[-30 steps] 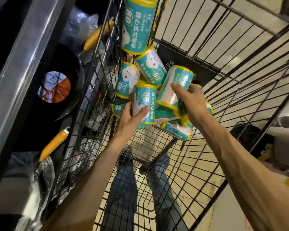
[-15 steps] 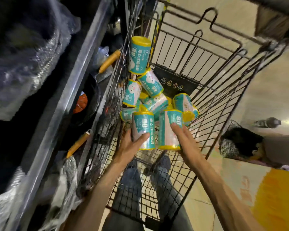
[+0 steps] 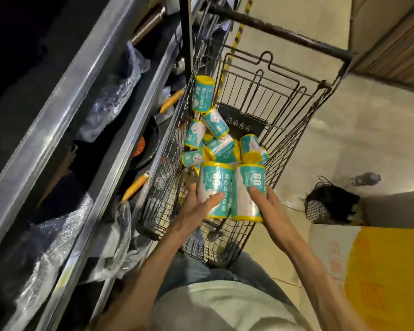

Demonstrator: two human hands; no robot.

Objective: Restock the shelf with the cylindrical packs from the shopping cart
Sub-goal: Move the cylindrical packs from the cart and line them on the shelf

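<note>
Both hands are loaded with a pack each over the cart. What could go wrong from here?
1. The left hand and right hand each hold one upright pack, side by side and touching; a knock on the cart rim could loosen a grip.
2. The remaining packs lie in a loose heap and may roll.
3. The shelf beside the cart already holds pans and plastic wrap, so space looks tight.
</note>
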